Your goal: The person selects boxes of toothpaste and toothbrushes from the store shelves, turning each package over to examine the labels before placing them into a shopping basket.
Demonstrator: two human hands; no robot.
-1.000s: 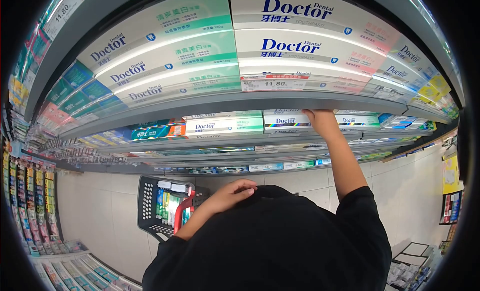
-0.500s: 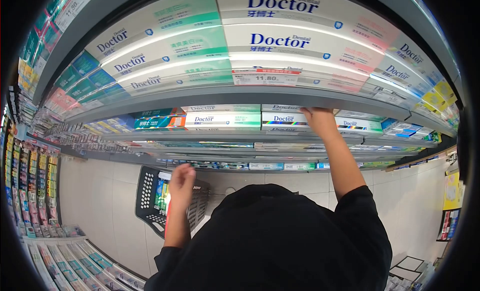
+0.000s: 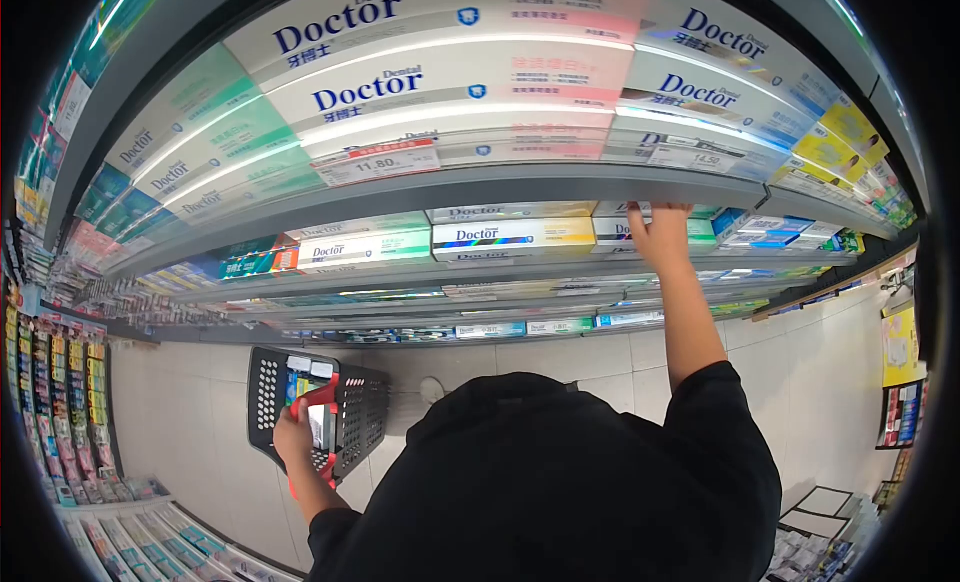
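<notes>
My left hand (image 3: 293, 434) is closed round the red handle (image 3: 322, 394) of a dark grey shopping basket (image 3: 362, 407) at lower left. Several colourful packages (image 3: 297, 380) lie inside the basket. Under the edge of the upper shelf, my right hand (image 3: 660, 238) touches the white toothpaste boxes on the shelf below. Its thumb is apart from the fingers, whose tips are partly hidden by the shelf edge. Just left of it lies a white toothpaste box (image 3: 512, 236) with a yellow end. A green-ended toothpaste box (image 3: 365, 247) sits farther left.
Large toothpaste boxes (image 3: 400, 87) stand stacked on the upper shelf, behind price tags (image 3: 375, 164). The grey shelf edge (image 3: 470, 189) overhangs the lower rows. Hanging goods (image 3: 60, 402) line the far left. A display case (image 3: 165, 527) stands at lower left.
My left hand has moved down and left from above the basket onto its red handle. The view has shifted right along the shelf, and my right hand is at boxes farther right.
</notes>
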